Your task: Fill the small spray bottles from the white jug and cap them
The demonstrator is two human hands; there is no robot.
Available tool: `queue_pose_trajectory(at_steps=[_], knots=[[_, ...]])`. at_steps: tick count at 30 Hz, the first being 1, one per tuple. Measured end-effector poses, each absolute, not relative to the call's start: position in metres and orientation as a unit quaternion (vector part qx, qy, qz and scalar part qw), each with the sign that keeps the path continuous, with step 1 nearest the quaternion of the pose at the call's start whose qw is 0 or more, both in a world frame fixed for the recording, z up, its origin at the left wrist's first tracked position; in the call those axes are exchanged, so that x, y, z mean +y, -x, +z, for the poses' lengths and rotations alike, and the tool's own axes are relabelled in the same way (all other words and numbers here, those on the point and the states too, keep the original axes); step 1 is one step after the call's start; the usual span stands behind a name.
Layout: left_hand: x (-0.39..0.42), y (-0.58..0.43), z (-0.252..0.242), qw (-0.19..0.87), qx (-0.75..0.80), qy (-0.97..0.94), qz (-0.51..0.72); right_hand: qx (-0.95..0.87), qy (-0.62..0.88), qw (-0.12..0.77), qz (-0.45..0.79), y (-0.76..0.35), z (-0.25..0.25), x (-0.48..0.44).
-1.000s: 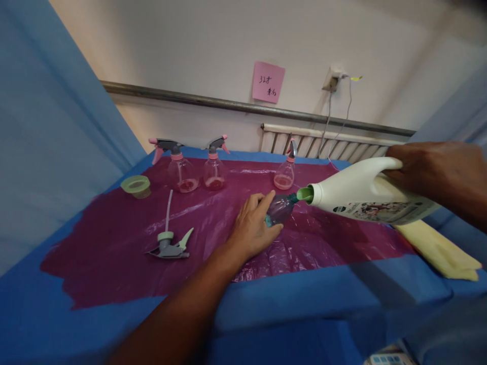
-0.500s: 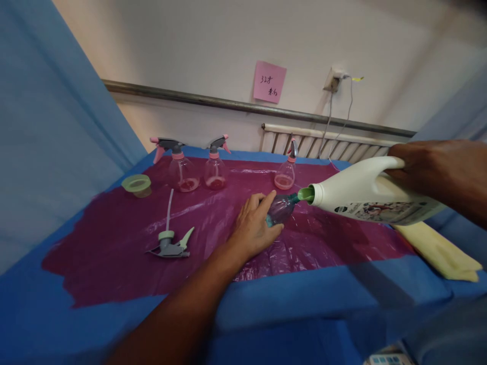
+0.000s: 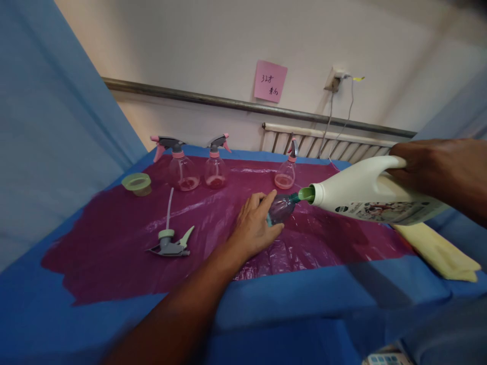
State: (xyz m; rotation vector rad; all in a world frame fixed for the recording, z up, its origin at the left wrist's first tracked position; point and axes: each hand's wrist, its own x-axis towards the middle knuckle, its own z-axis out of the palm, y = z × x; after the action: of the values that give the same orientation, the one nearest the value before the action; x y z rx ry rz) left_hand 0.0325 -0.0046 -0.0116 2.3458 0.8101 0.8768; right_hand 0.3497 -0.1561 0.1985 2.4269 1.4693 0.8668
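My left hand (image 3: 256, 220) is closed round a small clear bottle (image 3: 282, 207), which leans to the right with its dark green neck raised. Up against that neck is the green spout of a large cream jug (image 3: 359, 187), tipped nearly flat. My right hand (image 3: 422, 165) grips the jug by its handle; the fingers are partly hidden. Whether liquid is flowing at the spout I cannot make out. A loose grey and pale green spray trigger (image 3: 169, 246) with its dip tube lies left of my left forearm.
Three pink-topped spray bottles (image 3: 183, 172) with pink liquid stand along the back. A pale green bowl (image 3: 137, 184) sits at the left on the purple plastic sheet (image 3: 122, 253). A folded yellow cloth (image 3: 439, 251) lies at the right edge. Behind are a metal rail (image 3: 213, 104) and a radiator (image 3: 300, 137).
Almost nothing differs. Both hands, the bottle and the jug keep their places, with only a very slight shift of the view.
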Motion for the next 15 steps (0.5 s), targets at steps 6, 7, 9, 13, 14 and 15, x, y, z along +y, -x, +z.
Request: queue_pose_trajectory(at_steps=[6, 7, 9, 13, 14, 15], knots=[[-0.0053, -0.0328, -0.0095, 0.249, 0.304, -0.863, 0.317, 0.497, -0.81, 0.089, 0.299, -0.3492, 0.1985, -0.1575], [-0.0056, -0.033, -0.0092, 0.25, 0.304, -0.863, 0.318, 0.497, -0.809, 0.088, 0.301, -0.3509, 0.1978, -0.1577], [-0.0061, -0.0332, -0.0089, 0.25, 0.305, -0.863, 0.318, 0.498, -0.807, 0.084, 0.304, -0.3543, 0.1964, -0.1581], [-0.0063, -0.0331, -0.0087, 0.254, 0.306, -0.862, 0.315, 0.505, -0.802, 0.085, 0.307, -0.3568, 0.1957, -0.1589], [-0.0063, -0.033, -0.0086, 0.256, 0.306, -0.861, 0.315, 0.507, -0.801, 0.085, 0.307, -0.3566, 0.196, -0.159], [-0.0063, -0.0329, -0.0085, 0.257, 0.306, -0.861, 0.315, 0.509, -0.799, 0.086, 0.307, -0.3564, 0.1963, -0.159]])
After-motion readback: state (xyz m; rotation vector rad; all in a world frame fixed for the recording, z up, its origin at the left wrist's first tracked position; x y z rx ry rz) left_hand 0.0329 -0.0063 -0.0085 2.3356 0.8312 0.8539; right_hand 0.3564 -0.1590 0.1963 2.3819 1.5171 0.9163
